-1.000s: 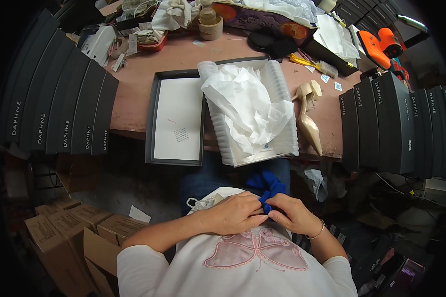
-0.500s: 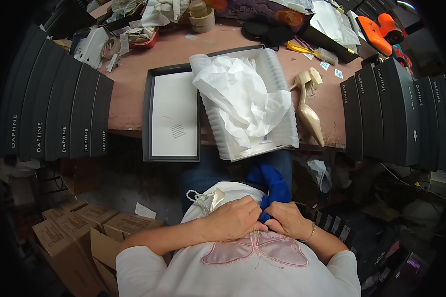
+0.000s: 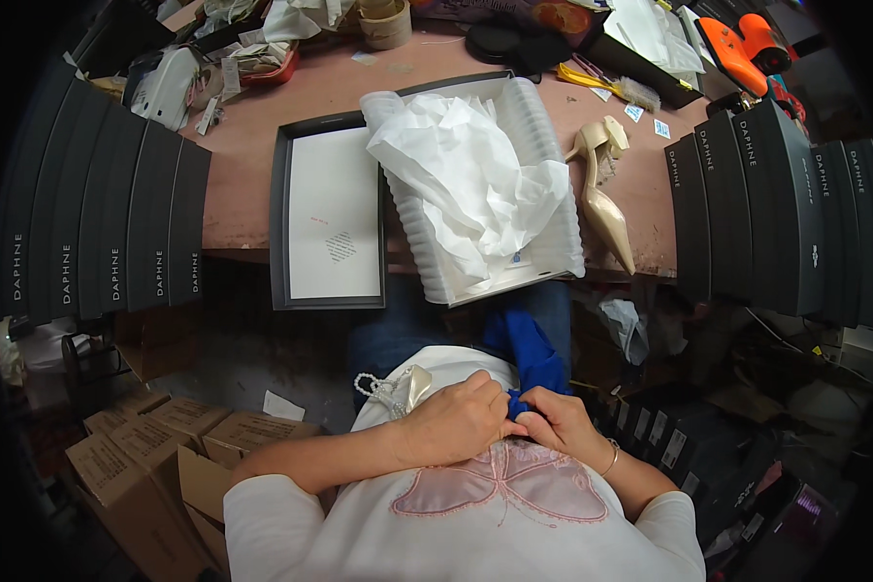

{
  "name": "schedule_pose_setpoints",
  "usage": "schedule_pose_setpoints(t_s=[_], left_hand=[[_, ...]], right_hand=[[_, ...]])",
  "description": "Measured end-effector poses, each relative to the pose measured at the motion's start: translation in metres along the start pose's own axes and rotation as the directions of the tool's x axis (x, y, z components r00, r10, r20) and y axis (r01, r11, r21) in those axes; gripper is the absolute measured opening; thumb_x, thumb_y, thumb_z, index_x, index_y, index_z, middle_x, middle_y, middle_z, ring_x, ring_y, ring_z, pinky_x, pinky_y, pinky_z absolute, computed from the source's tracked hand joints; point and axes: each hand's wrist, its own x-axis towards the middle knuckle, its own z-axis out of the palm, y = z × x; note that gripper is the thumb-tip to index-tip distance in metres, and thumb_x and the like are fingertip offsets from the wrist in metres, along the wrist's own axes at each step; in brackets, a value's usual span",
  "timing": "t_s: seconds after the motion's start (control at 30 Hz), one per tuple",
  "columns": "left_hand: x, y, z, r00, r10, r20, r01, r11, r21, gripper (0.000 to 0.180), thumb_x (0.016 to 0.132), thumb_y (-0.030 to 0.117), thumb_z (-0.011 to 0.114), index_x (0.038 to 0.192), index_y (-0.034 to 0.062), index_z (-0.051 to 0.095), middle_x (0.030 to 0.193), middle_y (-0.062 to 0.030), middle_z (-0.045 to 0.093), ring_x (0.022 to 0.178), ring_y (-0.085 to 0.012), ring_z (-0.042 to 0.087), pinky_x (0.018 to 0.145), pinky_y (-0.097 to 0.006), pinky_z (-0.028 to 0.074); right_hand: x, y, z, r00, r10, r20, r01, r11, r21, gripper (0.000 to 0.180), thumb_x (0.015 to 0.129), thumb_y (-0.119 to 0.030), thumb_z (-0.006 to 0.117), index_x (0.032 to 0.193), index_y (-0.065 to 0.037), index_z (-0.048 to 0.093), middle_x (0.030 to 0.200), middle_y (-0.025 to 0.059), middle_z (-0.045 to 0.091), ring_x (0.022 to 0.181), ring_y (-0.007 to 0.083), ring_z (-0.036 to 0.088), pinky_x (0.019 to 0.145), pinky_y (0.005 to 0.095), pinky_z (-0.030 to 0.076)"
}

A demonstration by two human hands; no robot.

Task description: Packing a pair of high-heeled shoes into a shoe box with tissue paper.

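Change: both hands sit a touch lower and closer to the chest than half a second ago; blue cloth hangs much as before, and the view has tipped slightly nearer.
Left hand (image 3: 456, 422): curled over, fingers bent and closed, tips meeting the right hand at the near end of the cloth; pinching it.
Right hand (image 3: 558, 422): fingers folded in, gripping the same bunched end of the cloth; a thin bracelet (image 3: 611, 456) on the wrist.
Blue cloth (image 3: 526, 349): in the lap, near centre; rises from the two hands toward the table edge, its far end just below the open box.
Beige shoe with pearl strap (image 3: 403, 390): on the lap, just left of the left hand, partly hidden under it.
Open box (image 3: 543, 184): white, ribbed walls, far centre on the table, hanging over the near edge; crumpled tissue paper (image 3: 466, 184) fills it.
Lid (image 3: 330, 218): dark, upturned, white inside, touching the box's left side.
Beige heel (image 3: 601, 199): lying on the table just right of the box.
Table (image 3: 242, 194): brown top, clutter along the far edge.
Black boxes (image 3: 97, 233): stood in rows far left; another row (image 3: 776, 204) on the right.
Cartons (image 3: 136, 446): brown, near left on the floor.
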Motion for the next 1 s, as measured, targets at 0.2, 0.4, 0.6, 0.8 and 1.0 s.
schedule_pose_setpoints(t_s=[0.2, 0.4, 0.6, 0.8, 1.0], left_hand=[[0.000, -0.005, -0.006, 0.999, 0.026, -0.036, -0.031, 0.988, -0.153, 0.041, 0.085, 0.037, 0.065, 0.078, -0.0030, 0.059, 0.078, -0.0121, 0.054, 0.082, -0.0275, 0.054, 0.073, -0.036, 0.049], [-0.003, -0.006, -0.006, 0.999, 0.004, -0.049, -0.014, 0.982, -0.191, 0.037, 0.086, 0.035, 0.065, 0.077, 0.0005, 0.056, 0.079, -0.0112, 0.054, 0.082, -0.0278, 0.054, 0.073, -0.037, 0.049], [-0.003, -0.005, 0.003, 0.997, 0.024, -0.072, -0.029, 0.997, -0.073, 0.032, 0.083, 0.031, 0.067, 0.077, 0.0013, 0.057, 0.078, -0.0092, 0.054, 0.082, -0.0236, 0.055, 0.070, -0.033, 0.049], [-0.002, -0.003, -0.002, 0.999, 0.036, -0.040, -0.041, 0.991, -0.130, 0.033, 0.083, 0.031, 0.068, 0.074, 0.0010, 0.058, 0.076, -0.0089, 0.054, 0.081, -0.0234, 0.055, 0.071, -0.033, 0.050], [-0.001, -0.003, -0.001, 0.999, -0.002, -0.035, -0.002, 0.994, -0.111, 0.033, 0.083, 0.032, 0.066, 0.073, 0.0014, 0.059, 0.075, -0.0084, 0.054, 0.080, -0.0228, 0.055, 0.071, -0.032, 0.050]], right_hand=[[0.016, -0.019, -0.020, 0.985, -0.063, 0.158, 0.103, 0.962, -0.254, 0.025, 0.086, -0.021, 0.065, 0.102, -0.003, 0.057, 0.092, 0.0113, 0.058, 0.078, 0.0307, 0.062, 0.064, 0.0355, 0.050], [0.023, -0.019, -0.030, 0.948, -0.171, 0.270, 0.271, 0.879, -0.392, 0.022, 0.085, -0.023, 0.066, 0.091, -0.004, 0.057, 0.081, 0.0090, 0.053, 0.069, 0.0272, 0.058, 0.055, 0.0371, 0.048], [0.014, -0.007, -0.019, 0.974, -0.172, 0.150, 0.208, 0.937, -0.280, 0.020, 0.084, -0.020, 0.067, 0.088, -0.003, 0.057, 0.076, 0.0111, 0.052, 0.064, 0.0292, 0.057, 0.054, 0.0373, 0.046], [0.007, -0.013, -0.011, 0.989, -0.127, 0.073, 0.140, 0.967, -0.212, 0.020, 0.084, -0.018, 0.068, 0.089, -0.001, 0.058, 0.078, 0.0136, 0.055, 0.065, 0.0314, 0.058, 0.057, 0.0368, 0.048], [0.005, -0.015, -0.007, 1.000, -0.029, 0.005, 0.029, 0.983, -0.180, 0.019, 0.085, -0.017, 0.068, 0.086, 0.000, 0.059, 0.077, 0.0143, 0.057, 0.064, 0.0316, 0.059, 0.056, 0.0361, 0.048]])
